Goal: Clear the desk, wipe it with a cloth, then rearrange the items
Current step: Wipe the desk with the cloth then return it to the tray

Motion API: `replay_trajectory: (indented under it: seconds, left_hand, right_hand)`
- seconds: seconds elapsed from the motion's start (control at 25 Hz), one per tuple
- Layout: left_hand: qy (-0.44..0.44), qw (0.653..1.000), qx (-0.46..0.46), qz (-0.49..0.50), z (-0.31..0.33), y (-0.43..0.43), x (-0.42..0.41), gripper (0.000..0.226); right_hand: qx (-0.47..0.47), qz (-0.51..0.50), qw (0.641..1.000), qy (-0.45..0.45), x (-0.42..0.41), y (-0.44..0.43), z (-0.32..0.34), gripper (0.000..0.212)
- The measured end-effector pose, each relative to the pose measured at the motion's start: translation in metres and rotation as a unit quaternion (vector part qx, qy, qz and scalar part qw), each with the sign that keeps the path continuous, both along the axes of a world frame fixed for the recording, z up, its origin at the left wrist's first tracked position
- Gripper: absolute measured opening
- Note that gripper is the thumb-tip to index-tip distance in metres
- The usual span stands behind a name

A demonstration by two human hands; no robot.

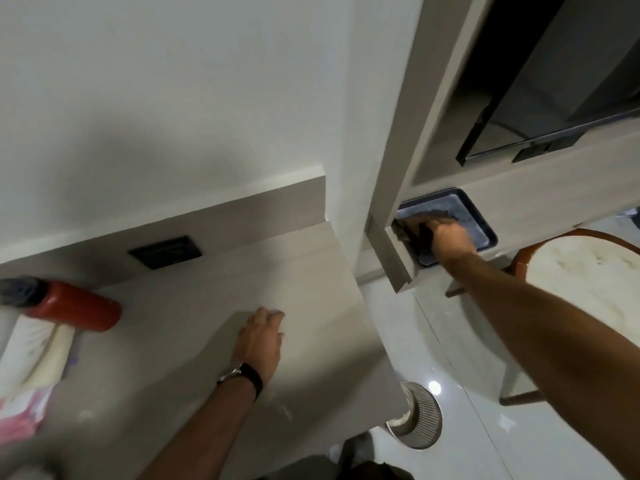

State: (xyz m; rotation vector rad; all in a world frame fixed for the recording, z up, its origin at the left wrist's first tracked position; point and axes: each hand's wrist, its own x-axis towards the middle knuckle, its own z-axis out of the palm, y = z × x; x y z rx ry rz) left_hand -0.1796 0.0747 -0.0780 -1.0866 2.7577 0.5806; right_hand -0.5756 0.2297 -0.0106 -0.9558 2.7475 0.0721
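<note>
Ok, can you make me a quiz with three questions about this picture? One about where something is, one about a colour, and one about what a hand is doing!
1. Where is the dark tray?
A. On the desk by the bottle
B. On the shelf unit to the right of the desk
C. On the floor

2. What colour is the bottle lying on the desk?
A. Red with a dark cap
B. Green
C. Yellow

3. What is the left hand doing?
A. Holding the bottle
B. Lifting the stool
C. Resting flat on the desk

Answers:
1. B, the tray sits on the shelf past the desk's right edge, with the right hand reaching into it.
2. A, its body is red and the cap end is dark.
3. C, the palm lies on the bare desktop, holding nothing.
</note>
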Motion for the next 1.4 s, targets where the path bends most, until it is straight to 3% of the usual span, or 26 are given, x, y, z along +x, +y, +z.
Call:
replay_trajectory:
  seconds: [0.12, 0.24, 0.36, 0.44, 0.52, 0.6, 0.64, 0.8, 0.92, 1.08, 1.28, 1.4]
  left_hand:
    - [0.065, 0.996, 0.001, 0.066, 0.034, -0.015, 0.036, 0.037]
    - [0.135, 0.981, -0.004, 0.138, 0.058, -0.030, 0.101, 0.038]
    - [0.145, 0.969, -0.001, 0.201, 0.064, -0.035, 0.188, 0.036]
    - [0.103, 0.966, 0.003, 0.236, 0.059, -0.033, 0.241, 0.036]
    - [0.061, 0.965, 0.011, 0.254, 0.051, -0.028, 0.284, 0.038]
    - [0.027, 0.964, 0.024, 0.263, 0.043, -0.022, 0.317, 0.040]
    - [0.009, 0.966, 0.024, 0.256, 0.040, -0.019, 0.332, 0.041]
    - [-0.028, 0.968, -0.009, 0.249, 0.032, -0.020, 0.377, 0.046]
    - [-0.058, 0.966, -0.029, 0.250, 0.034, -0.027, 0.396, 0.057]
    - [-0.133, 0.966, -0.058, 0.214, 0.033, -0.038, 0.415, 0.048]
    - [-0.172, 0.964, -0.049, 0.196, 0.024, -0.052, 0.426, 0.046]
    - [-0.159, 0.965, -0.053, 0.201, 0.012, -0.059, 0.437, 0.050]
  right_hand:
    - [-0.110, -0.012, 0.992, 0.065, 0.005, -0.003, 0.033, 0.033]
    - [-0.260, 0.018, 0.957, 0.126, 0.035, 0.000, 0.066, 0.031]
    - [-0.323, 0.089, 0.938, 0.090, 0.119, -0.012, 0.072, 0.021]
    - [-0.286, 0.146, 0.947, -0.012, 0.197, -0.019, 0.047, 0.019]
    - [-0.153, 0.220, 0.954, -0.131, 0.276, -0.017, 0.006, 0.025]
    - [-0.015, 0.301, 0.942, -0.149, 0.336, -0.009, -0.030, 0.032]
    - [0.004, 0.316, 0.939, -0.133, 0.353, -0.007, -0.041, 0.036]
    - [-0.055, 0.264, 0.961, -0.063, 0.371, -0.026, -0.057, 0.052]
    - [0.014, 0.251, 0.967, -0.030, 0.395, -0.033, -0.078, 0.075]
    - [0.026, 0.238, 0.971, -0.016, 0.443, -0.063, -0.090, 0.074]
    - [0.008, 0.346, 0.936, -0.062, 0.533, -0.159, -0.083, 0.072]
    - [0.012, 0.454, 0.886, -0.088, 0.593, -0.208, -0.082, 0.071]
